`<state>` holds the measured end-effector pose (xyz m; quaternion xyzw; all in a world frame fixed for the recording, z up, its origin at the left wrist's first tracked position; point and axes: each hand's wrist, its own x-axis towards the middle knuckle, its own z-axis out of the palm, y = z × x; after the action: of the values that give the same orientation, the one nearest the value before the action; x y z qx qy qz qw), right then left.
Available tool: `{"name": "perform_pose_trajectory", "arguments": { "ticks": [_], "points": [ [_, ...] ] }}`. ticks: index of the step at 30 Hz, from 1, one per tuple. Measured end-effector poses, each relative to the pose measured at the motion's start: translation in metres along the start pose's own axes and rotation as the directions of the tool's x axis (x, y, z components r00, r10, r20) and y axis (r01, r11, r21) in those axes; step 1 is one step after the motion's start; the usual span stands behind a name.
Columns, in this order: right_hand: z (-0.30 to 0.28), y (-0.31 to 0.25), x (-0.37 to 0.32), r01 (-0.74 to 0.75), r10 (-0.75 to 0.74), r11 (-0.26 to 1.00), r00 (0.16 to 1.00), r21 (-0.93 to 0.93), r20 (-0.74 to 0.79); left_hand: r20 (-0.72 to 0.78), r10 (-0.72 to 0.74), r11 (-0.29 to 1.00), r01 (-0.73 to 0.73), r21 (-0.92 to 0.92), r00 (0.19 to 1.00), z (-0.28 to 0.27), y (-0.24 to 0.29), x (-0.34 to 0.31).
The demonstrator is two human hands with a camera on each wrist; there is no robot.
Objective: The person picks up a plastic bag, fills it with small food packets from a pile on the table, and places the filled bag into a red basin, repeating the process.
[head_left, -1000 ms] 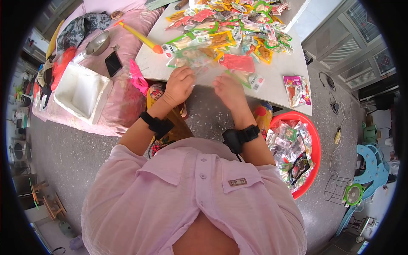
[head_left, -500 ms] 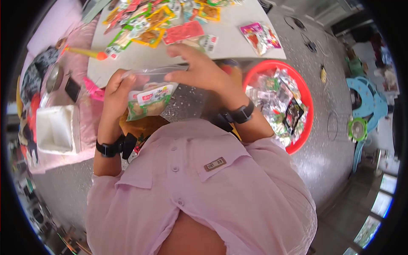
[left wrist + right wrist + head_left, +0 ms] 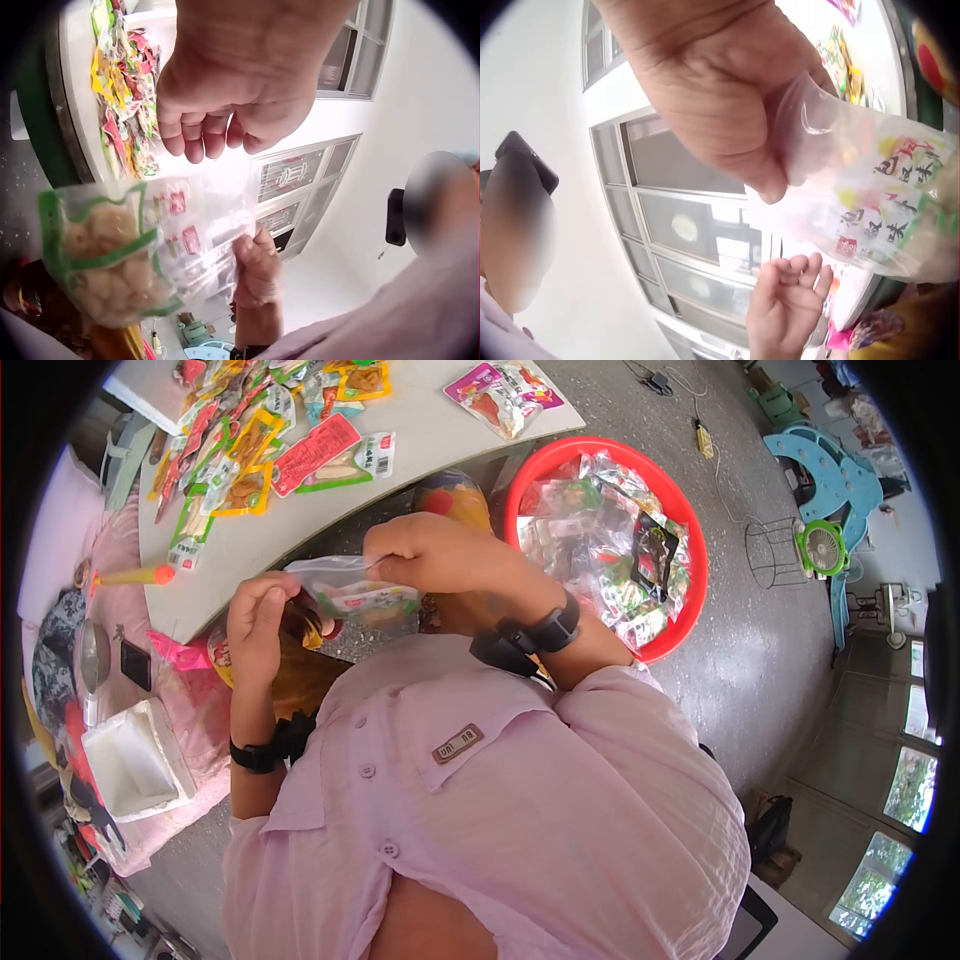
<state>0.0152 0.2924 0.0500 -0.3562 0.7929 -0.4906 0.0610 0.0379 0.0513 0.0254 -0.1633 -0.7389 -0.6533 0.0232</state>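
My right hand (image 3: 430,555) pinches the top end of a clear, green-edged food pouch (image 3: 365,602) between thumb and fingers, in front of the table edge. Pale lumpy pieces show inside the pouch (image 3: 112,255) in the left wrist view, and red and black lettering marks its clear upper part in the right wrist view. Close to the other side of the pouch is my left hand (image 3: 258,625), its fingers loosely bent and holding nothing. In the right wrist view the left hand (image 3: 789,304) is apart from the pouch, palm showing.
A red tub (image 3: 514,510) full of packets stands on the floor to the right. Colourful food packets (image 3: 250,445) pile on the white table (image 3: 430,445), with a pink-and-white packet (image 3: 505,400) near its right corner. A white foam box (image 3: 140,760) is on the bed at left.
Both hands have come back from the table edge with the pouch. The left hand, gripping it half a second ago, has let go; the right now pinches its top. The head view has turned right.
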Motion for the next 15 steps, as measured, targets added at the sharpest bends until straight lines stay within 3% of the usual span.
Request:
{"name": "perform_pose_trajectory", "arguments": {
  "ticks": [2,5,8,9,10,13,15],
  "points": [
    [-0.019,0.008,-0.021,-0.040,0.041,0.999,0.997,0.011,-0.070,0.013,-0.142,0.989,0.142,-0.028,0.990,-0.005,-0.016,0.003],
    [-0.059,0.020,-0.065,-0.189,0.221,0.972,0.937,0.139,-0.272,0.057,-0.386,0.922,0.388,-0.014,0.921,-0.018,-0.052,0.000],
    [-0.098,0.019,-0.115,-0.267,0.447,0.839,0.836,0.475,-0.320,0.099,-0.540,0.842,0.536,0.065,0.836,-0.033,-0.095,-0.011],
    [-0.104,0.020,-0.130,-0.332,0.528,0.823,0.748,0.461,-0.403,0.091,-0.566,0.824,0.563,0.061,0.819,-0.035,-0.105,-0.016],
    [-0.110,0.029,-0.145,-0.292,0.509,0.836,0.728,0.465,-0.458,0.082,-0.593,0.805,0.590,0.058,0.801,-0.037,-0.114,-0.021],
    [-0.122,0.057,-0.189,-0.375,0.591,0.802,0.610,0.464,-0.528,0.075,-0.623,0.782,0.619,0.071,0.779,-0.045,-0.142,-0.037],
    [-0.133,0.079,-0.222,-0.618,0.706,0.694,0.488,0.369,-0.513,0.078,-0.608,0.793,0.598,0.118,0.790,-0.045,-0.147,-0.039]
  ]
}}
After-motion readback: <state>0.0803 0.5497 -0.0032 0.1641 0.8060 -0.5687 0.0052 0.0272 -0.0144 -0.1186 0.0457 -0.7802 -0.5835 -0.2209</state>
